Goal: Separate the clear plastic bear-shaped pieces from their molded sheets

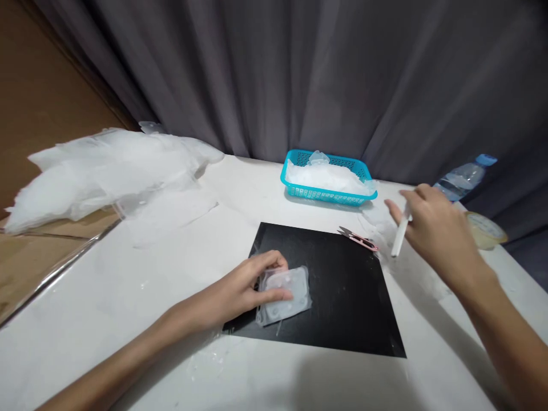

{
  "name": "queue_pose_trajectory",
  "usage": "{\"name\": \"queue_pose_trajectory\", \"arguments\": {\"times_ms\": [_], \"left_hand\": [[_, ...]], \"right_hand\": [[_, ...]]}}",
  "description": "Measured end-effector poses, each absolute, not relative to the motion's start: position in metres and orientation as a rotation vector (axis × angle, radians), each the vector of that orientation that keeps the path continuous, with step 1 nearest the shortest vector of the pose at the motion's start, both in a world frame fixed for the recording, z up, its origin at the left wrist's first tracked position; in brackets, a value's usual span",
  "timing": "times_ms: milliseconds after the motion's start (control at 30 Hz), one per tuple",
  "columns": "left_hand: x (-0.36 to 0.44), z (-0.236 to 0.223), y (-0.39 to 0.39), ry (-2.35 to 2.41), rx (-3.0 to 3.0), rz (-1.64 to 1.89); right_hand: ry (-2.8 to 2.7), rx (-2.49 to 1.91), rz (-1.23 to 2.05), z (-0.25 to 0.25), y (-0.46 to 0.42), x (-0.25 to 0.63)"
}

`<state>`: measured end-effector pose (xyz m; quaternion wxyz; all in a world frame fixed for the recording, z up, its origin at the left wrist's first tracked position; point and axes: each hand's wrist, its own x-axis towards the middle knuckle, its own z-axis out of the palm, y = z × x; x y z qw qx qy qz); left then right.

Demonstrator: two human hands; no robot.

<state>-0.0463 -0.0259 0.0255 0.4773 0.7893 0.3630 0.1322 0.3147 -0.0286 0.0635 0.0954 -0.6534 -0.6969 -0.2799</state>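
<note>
My left hand (250, 288) is closed around a flat, square piece of translucent plastic (298, 288) with rounded corners and small round bumps, its thumb lying across the top. Hand and piece are over the left part of a black mat (342, 314). To the right, my right hand (443, 231) is raised above the table and grips a slim white stick-like tool (399, 237); its exact kind does not show. Pink-handled thread snips (359, 238) lie at the mat's upper right corner, left of that hand.
A blue basket (329, 197) holding white translucent pieces stands at the back. A large pile of white sheets (124, 171) lies at left beside cardboard (55, 240). At right are a water bottle (460, 181) and a round yellowish roll (486, 229), seemingly tape.
</note>
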Motion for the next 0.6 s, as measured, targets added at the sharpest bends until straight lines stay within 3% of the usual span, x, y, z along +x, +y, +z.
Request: {"name": "queue_pose_trajectory", "arguments": {"times_ms": [167, 400, 600], "left_hand": [[-0.047, 0.033, -0.028, 0.883, 2.014, 0.286], [-0.046, 0.015, -0.026, 0.780, 2.559, 0.638], [-0.048, 0.020, -0.032, 0.801, 2.349, 0.432]], "right_hand": [[-2.293, -1.770, -0.470, 0.048, -0.031, 0.284], [-2.278, -2.238, -0.508, 0.030, -0.008, 0.329], [-2.244, -2.214, -0.373, 0.012, 0.004, 0.356]]}}
